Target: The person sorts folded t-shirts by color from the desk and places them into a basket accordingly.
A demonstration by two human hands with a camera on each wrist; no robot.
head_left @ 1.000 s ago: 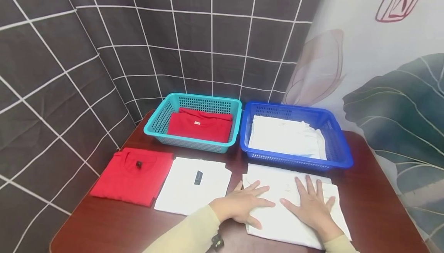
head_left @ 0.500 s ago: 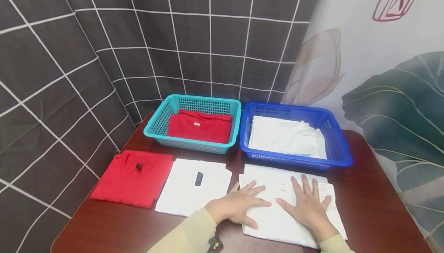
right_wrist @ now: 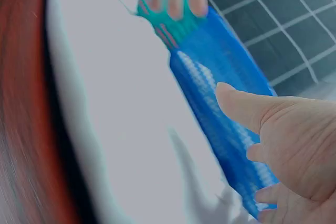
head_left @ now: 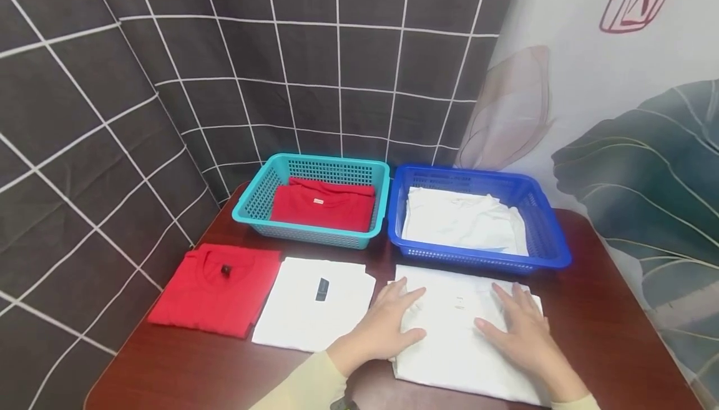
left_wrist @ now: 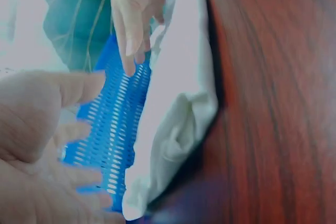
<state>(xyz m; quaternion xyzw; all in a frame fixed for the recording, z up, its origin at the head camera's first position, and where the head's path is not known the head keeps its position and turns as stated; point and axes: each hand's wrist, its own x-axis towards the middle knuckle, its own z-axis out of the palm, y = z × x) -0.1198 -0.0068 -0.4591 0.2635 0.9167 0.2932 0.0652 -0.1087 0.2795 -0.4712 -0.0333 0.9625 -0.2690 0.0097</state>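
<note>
On the table (head_left: 612, 335), near side: the white shirt (head_left: 457, 344) is lying folded and flat, its far edge coming just beside the blue basket (head_left: 477, 258).
Left hand (head_left: 387, 321): it is reaching over the left border of this shirt; its fingers are standing well apart and are gripping nothing.
Right hand (head_left: 522, 332): it is facing the other from the right border; its fingers are also parted, with no cloth between them.
Contact: whether the fingertips are pressing the shirt or only hovering above it, I cannot tell.
Why so held: one hand at each side is probably serving to make the fold square, and spread fingers would be disturbing the layers less than a pinch.
Labelled shirt (head_left: 311, 319): it is lying folded at the left of the white shirt, its dark tag facing up.
Red shirt (head_left: 216, 304): it is lying beside the labelled shirt, farther left, its neckline pointing away from the person.
Teal basket (head_left: 309, 234): it is containing red cloth (head_left: 320, 213).
Blue basket: it is containing white cloth (head_left: 457, 219).
Why so placed: the baskets are seemingly dividing the cloth by colour.
</note>
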